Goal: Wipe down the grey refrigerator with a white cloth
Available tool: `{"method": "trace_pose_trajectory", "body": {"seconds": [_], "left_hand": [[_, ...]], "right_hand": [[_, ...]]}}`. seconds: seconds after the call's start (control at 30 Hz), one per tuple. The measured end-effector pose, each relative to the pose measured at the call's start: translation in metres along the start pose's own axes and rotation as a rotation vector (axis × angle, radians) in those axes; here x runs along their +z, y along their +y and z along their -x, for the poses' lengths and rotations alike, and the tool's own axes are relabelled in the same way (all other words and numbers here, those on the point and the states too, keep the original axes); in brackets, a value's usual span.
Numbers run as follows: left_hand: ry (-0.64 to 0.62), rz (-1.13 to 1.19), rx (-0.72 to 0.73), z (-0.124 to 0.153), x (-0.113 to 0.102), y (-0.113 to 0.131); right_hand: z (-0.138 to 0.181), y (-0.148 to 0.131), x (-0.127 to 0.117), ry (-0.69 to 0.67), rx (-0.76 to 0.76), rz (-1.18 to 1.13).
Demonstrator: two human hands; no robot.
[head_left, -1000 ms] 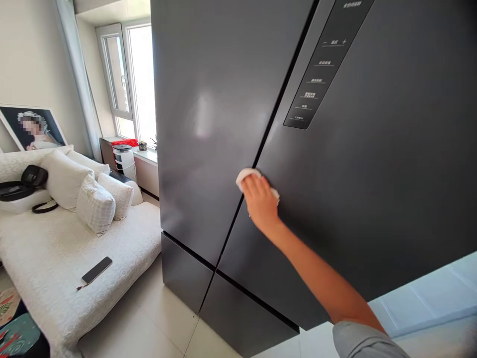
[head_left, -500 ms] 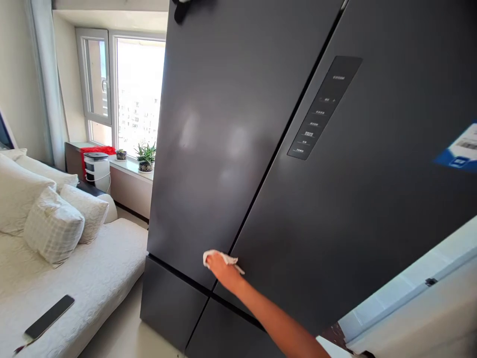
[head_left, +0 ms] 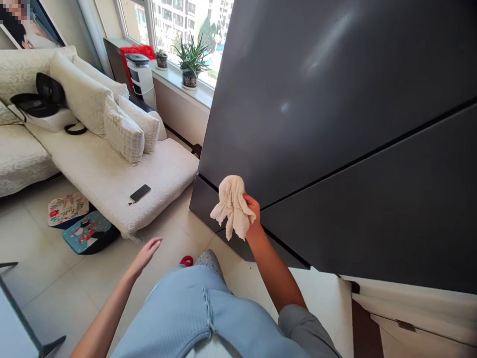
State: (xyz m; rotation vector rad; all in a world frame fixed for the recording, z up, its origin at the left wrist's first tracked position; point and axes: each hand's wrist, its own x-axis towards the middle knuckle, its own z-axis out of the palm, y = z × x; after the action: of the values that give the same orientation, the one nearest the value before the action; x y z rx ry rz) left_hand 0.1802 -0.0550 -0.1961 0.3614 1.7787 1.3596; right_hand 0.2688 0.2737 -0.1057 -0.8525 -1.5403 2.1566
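Observation:
My right hand point(head_left: 253, 210) grips a cream-coloured cloth point(head_left: 233, 206), which hangs in loose folds from the fingers. Behind it stands the dark grey refrigerator point(head_left: 283, 144), its door seams running diagonally across the view. I cannot tell whether the cloth touches the door. My left hand point(head_left: 148, 252) hangs low over the tiled floor, away from the refrigerator, holding nothing, its fingers loosely stretched out.
To the left is a cream sofa point(head_left: 167, 169) with pillows point(head_left: 123, 130) and a phone point(head_left: 140, 193) on it. Two patterned stools point(head_left: 89, 231) are on the floor beside it. Potted plants point(head_left: 191, 62) line the windowsill. A table corner point(head_left: 22, 318) juts in at lower left.
My view has tilted down and turned left. The right hand, at the door's lower seam before, now holds the cloth bunched up and hanging. My left hand has come into view.

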Motion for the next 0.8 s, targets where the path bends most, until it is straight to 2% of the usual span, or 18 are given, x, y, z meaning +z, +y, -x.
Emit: {"method": "trace_pose_trajectory", "body": {"seconds": [0.07,0.17,0.27,0.37,0.47,0.57,0.63,0.7,0.8], "left_hand": [[-0.027,0.09,-0.008,-0.034,0.003,0.015],[-0.256,0.415,0.142,-0.085,0.024,0.078],[-0.464,0.536,0.289,-0.118,0.049,0.152],[-0.531,0.428,0.352,-0.14,0.056,0.2],[-0.548,0.25,0.408,-0.157,0.036,0.219],[-0.445,-0.07,0.457,-0.168,-0.002,0.227],[-0.312,-0.278,0.459,-0.174,-0.031,0.235],[-0.239,-0.413,0.451,-0.182,-0.056,0.243],[-0.293,-0.474,0.442,-0.203,-0.088,0.253]], "right_hand": [[0.002,-0.01,0.015,0.02,0.085,-0.233],[0.0,-0.025,0.032,-0.01,0.154,-0.396],[-0.013,-0.042,0.04,-0.119,0.101,-0.227],[-0.029,-0.061,0.036,-0.217,-0.144,0.17],[-0.045,-0.081,0.03,-0.277,-0.422,0.606],[-0.061,-0.095,0.033,-0.143,-0.649,0.888],[-0.073,-0.1,0.041,-0.047,-0.734,1.001],[-0.085,-0.1,0.053,-0.025,-0.766,1.068],[-0.104,-0.097,0.074,-0.023,-0.817,1.118]]}}
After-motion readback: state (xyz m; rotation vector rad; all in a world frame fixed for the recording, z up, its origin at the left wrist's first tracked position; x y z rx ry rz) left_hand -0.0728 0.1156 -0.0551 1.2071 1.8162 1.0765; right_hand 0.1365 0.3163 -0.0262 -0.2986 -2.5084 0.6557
